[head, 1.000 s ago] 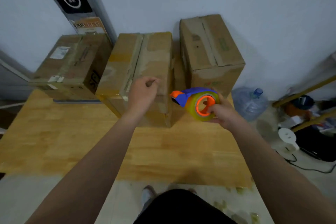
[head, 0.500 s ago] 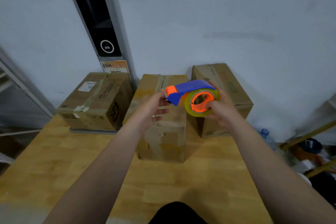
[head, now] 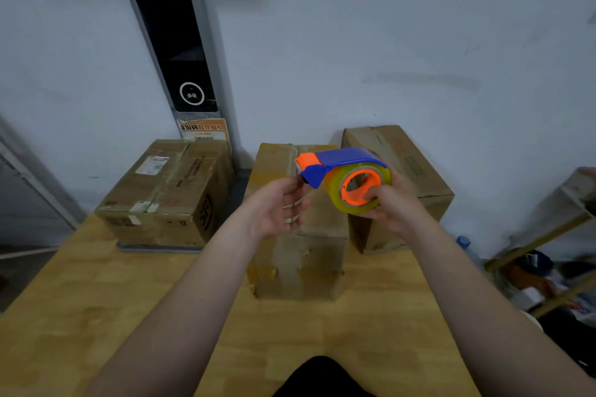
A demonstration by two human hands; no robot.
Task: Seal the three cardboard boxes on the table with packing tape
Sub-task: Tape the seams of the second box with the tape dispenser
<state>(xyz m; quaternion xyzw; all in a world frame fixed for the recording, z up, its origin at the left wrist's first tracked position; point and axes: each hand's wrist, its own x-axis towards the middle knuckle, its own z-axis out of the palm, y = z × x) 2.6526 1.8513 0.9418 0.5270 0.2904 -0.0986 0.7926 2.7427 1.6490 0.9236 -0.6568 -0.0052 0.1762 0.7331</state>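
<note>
Both hands have come up since 1 s ago: tape dispenser (head: 342,171) now hangs in the air over the middle box (head: 300,251), right hand (head: 393,203) gripping the roll w/ thumb in the orange core, left hand (head: 277,206) curled at the orange cutter end; can't tell if it has the tape end pinched yet. Best bet: peel a short tab free, keep it flat & off the blade, then start at the box's far edge & pull along the seam. Room OK in front over bare table (head: 96,316), but left box (head: 167,190) & right box (head: 419,177) sit near either side, wall close behind.
</note>
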